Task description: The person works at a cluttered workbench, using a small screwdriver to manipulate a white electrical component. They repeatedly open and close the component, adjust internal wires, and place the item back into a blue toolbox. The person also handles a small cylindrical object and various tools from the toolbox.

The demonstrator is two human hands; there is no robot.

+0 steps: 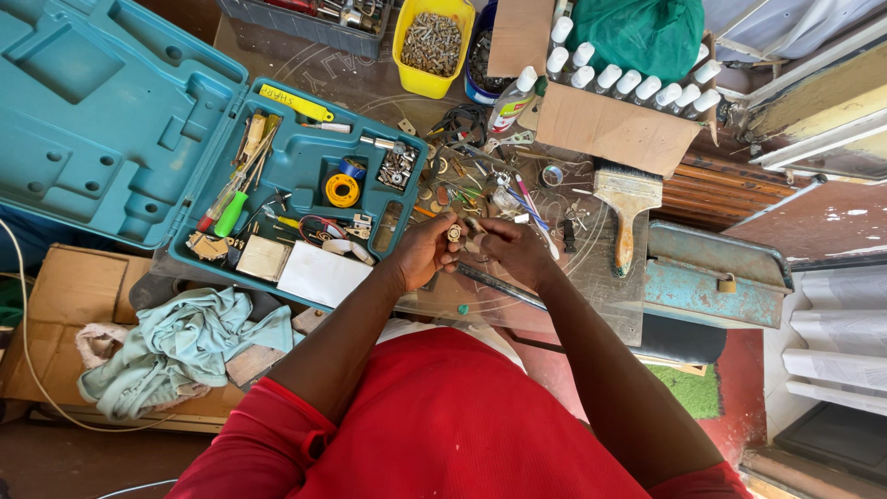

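Note:
My left hand and my right hand meet over a cluttered glass tabletop. Between the fingertips of both sits a small round metal part; the left fingers pinch it and the right fingers touch it from the other side. Just beyond the hands lie loose wires, small metal bits and pens. I wear a red shirt; both forearms are bare.
An open teal tool case with screwdrivers, a yellow tape roll and small parts lies at left. A paintbrush, a yellow tub of screws, a cardboard box of white-capped bottles and a blue metal box surround the hands. A pale cloth lies lower left.

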